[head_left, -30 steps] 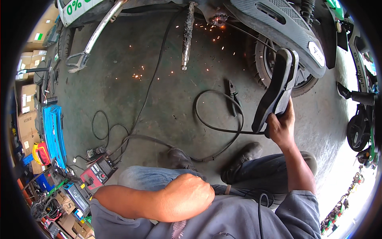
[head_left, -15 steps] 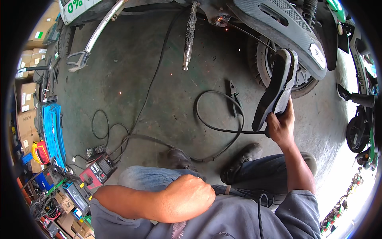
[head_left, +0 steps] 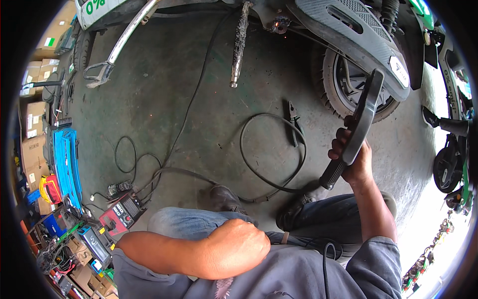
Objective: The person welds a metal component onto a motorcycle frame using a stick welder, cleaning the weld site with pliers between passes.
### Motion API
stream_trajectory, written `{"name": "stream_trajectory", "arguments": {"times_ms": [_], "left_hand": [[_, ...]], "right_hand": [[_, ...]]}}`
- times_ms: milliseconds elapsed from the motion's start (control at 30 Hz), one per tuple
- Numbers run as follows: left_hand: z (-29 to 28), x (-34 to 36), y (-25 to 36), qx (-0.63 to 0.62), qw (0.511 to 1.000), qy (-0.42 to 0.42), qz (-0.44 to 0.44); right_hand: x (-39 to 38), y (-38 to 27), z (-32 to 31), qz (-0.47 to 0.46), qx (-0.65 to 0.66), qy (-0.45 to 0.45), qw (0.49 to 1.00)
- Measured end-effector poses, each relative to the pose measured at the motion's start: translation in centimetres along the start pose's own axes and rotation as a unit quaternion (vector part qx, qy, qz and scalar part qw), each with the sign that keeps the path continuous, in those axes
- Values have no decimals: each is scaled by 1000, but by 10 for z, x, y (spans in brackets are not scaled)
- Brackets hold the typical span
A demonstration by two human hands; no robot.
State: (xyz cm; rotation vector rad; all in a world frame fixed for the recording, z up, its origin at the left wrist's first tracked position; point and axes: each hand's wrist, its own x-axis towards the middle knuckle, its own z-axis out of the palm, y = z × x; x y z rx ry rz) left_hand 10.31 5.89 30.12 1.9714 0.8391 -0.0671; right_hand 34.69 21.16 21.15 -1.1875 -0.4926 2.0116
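Note:
My right hand (head_left: 359, 162) grips a black welding electrode holder (head_left: 359, 122), its ribbed handle end pointing back towards my leg and its far end tilted up. A black cable (head_left: 244, 149) runs from the handle to a loop on the floor. Beyond it, a small orange glow (head_left: 280, 25) shows on metal under a grey scooter (head_left: 343, 30). I cannot make out a rod in the holder's tip. Closed in a fist before my chest, my left hand (head_left: 236, 244) shows only its back; what it holds, if anything, is hidden.
Black pliers-like tool (head_left: 294, 122) lies by the cable loop. A rough metal stand leg (head_left: 240, 47) hangs at the top. A red welding machine (head_left: 122, 214) stands left, near boxes (head_left: 35, 154) and blue panels (head_left: 67, 167). More scooters (head_left: 448, 164) stand right.
My right hand has drawn the electrode holder back and turned it edge-on. The rod that reached to the glowing spot no longer clearly shows there. Fewer sparks fly. My left hand stays put.

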Motion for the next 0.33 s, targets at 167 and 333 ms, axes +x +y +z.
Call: {"name": "stream_trajectory", "arguments": {"times_ms": [167,333], "left_hand": [[-2,2,0,-3,1000,-9,0],[-3,3,0,-6,1000,-4,0]], "right_hand": [[3,1,-6,-2,35,6,999],[8,3,-9,-316,-534,-6,784]]}}
